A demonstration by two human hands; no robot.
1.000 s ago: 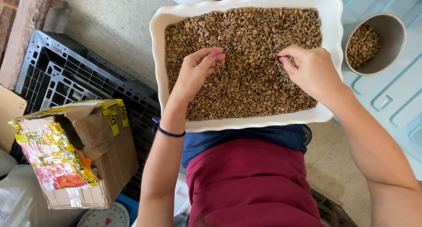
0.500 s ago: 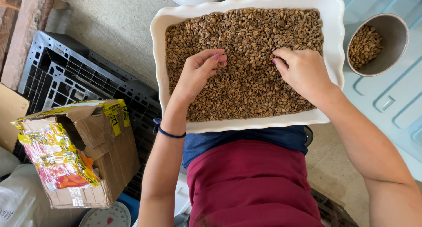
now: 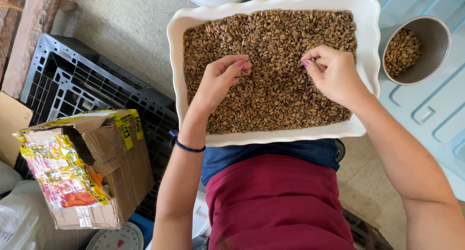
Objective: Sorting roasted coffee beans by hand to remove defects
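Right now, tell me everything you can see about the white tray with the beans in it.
The white tray is a rectangular dish with a wavy, scalloped rim and rounded corners; it looks like glazed ceramic or plastic. It sits level across the person's lap, its far edge cut off by the frame. A layer of brown coffee beans covers its floor. The left hand and right hand both rest on the beans, fingers curled as if pinching. A metal cup stands apart to the right.

Beans [image 3: 271, 100] spread in a tray [image 3: 370, 17] resting on the lap. Left hand [image 3: 220, 80] and right hand [image 3: 334, 73] on the beans, apart. Right of the tray, a bowl [image 3: 433, 34] holding more beans. Left, a crate [image 3: 68, 80]; before it, a cardboard box [image 3: 106, 158].
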